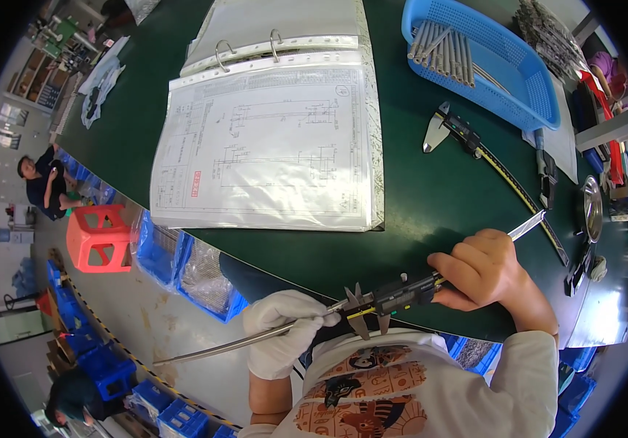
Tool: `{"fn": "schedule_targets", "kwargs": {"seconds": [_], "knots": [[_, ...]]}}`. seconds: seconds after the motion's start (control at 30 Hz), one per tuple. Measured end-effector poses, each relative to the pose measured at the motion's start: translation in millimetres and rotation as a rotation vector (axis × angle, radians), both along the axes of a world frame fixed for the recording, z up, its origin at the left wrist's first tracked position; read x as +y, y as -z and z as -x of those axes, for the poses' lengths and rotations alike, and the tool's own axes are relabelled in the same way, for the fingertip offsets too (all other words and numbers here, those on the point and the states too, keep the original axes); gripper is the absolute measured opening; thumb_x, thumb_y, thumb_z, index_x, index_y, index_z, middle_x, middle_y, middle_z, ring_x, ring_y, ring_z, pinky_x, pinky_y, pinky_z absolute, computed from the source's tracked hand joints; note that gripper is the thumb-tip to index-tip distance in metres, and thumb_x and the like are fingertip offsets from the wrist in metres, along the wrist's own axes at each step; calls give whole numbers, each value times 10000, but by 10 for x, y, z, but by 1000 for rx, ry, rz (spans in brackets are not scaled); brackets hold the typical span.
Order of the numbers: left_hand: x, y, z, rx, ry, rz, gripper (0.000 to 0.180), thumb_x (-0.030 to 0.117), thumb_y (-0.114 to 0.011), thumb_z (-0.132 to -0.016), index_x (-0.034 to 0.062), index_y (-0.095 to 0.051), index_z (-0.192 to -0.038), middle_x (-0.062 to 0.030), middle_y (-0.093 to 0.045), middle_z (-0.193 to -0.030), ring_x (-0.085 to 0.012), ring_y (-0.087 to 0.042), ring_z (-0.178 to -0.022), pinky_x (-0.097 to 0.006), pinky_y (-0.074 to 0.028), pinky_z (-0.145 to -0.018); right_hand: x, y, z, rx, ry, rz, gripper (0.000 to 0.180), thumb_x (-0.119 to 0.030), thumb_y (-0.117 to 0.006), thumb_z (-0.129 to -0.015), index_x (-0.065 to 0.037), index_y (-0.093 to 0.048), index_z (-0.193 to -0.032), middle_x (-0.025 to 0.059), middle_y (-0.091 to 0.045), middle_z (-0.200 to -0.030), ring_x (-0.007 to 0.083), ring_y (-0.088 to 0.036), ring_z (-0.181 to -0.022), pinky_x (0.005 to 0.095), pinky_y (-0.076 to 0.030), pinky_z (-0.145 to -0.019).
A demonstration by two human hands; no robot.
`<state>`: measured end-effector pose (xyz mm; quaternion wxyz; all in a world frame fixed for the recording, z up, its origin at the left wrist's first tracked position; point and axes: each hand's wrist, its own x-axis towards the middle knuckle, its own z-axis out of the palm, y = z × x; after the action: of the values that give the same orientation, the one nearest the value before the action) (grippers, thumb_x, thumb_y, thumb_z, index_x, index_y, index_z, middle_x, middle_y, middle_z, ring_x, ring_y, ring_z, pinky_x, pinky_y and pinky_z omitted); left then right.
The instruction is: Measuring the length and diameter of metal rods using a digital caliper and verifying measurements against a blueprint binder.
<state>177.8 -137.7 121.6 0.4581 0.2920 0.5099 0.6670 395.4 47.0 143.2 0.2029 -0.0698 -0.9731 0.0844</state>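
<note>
left hand [284,332], white-gloved, closed around a thin grey metal rod [244,341] off the table's near edge | right hand [478,269], bare, gripping a black digital caliper [401,293], jaws on the rod's tip | dark green table [430,197] | open ring binder with drawing sheet [266,146] mid-table | second caliper [467,139] | blue plastic basket of rods [518,80] at far right edge

The head-worn fisheye is looking steeply down, close over the dark green table [430,197], its straight edges bending rimward.
</note>
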Motion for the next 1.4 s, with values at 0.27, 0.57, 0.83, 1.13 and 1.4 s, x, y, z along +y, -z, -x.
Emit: {"fn": "schedule_targets", "kwargs": {"seconds": [0.27, 0.57, 0.83, 1.13, 1.4], "knots": [[-2, 9, -19, -18, 5, -18, 51, -67, -621, -778, -55, -578, -803, -181, -622, -808, -243, -658, -755, -324, -553, -697, 0, 14, -2, 49, -11, 8, 370, -397, -688, -712, -41, -588, -736, 6, -373, -521, 159, -419, -391, 287, -288, -365], [-11, 26, -20, -14, 28, -30, 56, -79, -618, -770, -58, -577, -803, -190, -621, -817, -252, -659, -754, -325, -555, -689, 4, 1, -7, 48, -12, 6, 410, -434, -695, -702, -53, -547, -679, 8, -348, -515, 162, -400, -382, 290, -275, -362], [-7, 26, -38, -38, 26, -39, 47, -86, -605, -769, -66, -576, -800, -192, -615, -814, -254, -657, -754, -335, -553, -693, -3, -20, -16, 40, 26, 0, 348, -414, -678, -703, -98, -539, -658, -7, -349, -522, 140, -411, -392, 272, -298, -369], [-17, -10, -58, -19, -35, -1, 22, -72, -604, -775, -71, -584, -783, -183, -610, -782, -247, -649, -720, -336, -547, -684, -4, -12, -19, 45, 12, 19, 361, -411, -693, -695, -83, -544, -669, -4, -365, -531, 148, -414, -395, 282, -286, -365], [-3, -11, -29, 47, -10, -6, 26, -61, -610, -778, -63, -584, -780, -178, -614, -776, -243, -650, -714, -323, -543, -672, -13, -2, -18, 25, -11, -22, 349, -391, -683, -696, -57, -578, -707, 7, -386, -536, 162, -436, -408, 285, -305, -373]]}}
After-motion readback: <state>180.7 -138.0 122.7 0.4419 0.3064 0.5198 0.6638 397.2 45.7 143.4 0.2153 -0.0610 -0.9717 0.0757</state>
